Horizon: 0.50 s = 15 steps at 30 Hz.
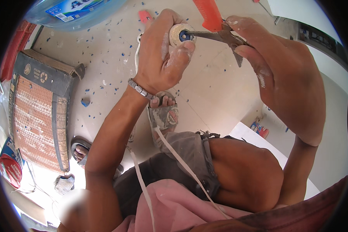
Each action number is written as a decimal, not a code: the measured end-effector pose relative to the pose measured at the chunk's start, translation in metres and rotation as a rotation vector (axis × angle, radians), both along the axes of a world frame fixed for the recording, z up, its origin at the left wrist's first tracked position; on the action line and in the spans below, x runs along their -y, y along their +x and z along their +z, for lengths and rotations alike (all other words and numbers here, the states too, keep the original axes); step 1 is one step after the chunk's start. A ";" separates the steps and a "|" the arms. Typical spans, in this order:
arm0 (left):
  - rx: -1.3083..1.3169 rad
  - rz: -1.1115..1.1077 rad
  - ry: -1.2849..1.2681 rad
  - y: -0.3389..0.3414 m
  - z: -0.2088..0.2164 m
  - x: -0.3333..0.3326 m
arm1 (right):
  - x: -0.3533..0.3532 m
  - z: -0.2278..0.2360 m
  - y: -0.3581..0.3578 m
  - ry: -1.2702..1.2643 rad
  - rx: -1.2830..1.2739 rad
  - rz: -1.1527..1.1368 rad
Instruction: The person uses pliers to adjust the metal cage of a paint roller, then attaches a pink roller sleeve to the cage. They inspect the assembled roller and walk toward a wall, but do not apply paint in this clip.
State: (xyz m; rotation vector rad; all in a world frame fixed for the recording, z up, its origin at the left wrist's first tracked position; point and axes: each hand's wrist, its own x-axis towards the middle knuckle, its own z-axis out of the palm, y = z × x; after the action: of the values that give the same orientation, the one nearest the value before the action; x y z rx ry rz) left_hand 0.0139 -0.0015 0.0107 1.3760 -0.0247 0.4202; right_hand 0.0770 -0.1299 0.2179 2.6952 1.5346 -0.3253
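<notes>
My left hand (162,54), with a metal link bracelet at its wrist, is wrapped around what looks like a paint roller (174,35). Its round end faces right, with a cream rim and a chipped blue core (185,36) that has a small hole. In my right hand (274,58) are pliers with an orange-red handle (209,14). Thumb and fingers pinch their metal part near the joint. One thin metal jaw points left and touches the blue core; another metal part angles down. A pink-red piece (145,16) and a white rod (137,54) show beside my left hand.
Blue chips (85,102) lie scattered over the pale tiled floor (205,92). A large clear blue water bottle (75,15) stands at the far left. On the left are a cardboard box (38,120) and a red-and-blue paint container (11,164). My sandalled foot (164,110) rests below my hands.
</notes>
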 end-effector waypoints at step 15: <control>0.094 0.059 0.375 0.010 -0.013 -0.010 | 0.011 0.006 -0.001 -0.041 0.044 -0.126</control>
State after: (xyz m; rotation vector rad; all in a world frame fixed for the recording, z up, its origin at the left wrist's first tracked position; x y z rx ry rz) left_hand 0.0239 0.0087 -0.0018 1.7274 -0.1462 0.5489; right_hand 0.0756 -0.1407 0.2238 2.7543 1.3350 -0.2949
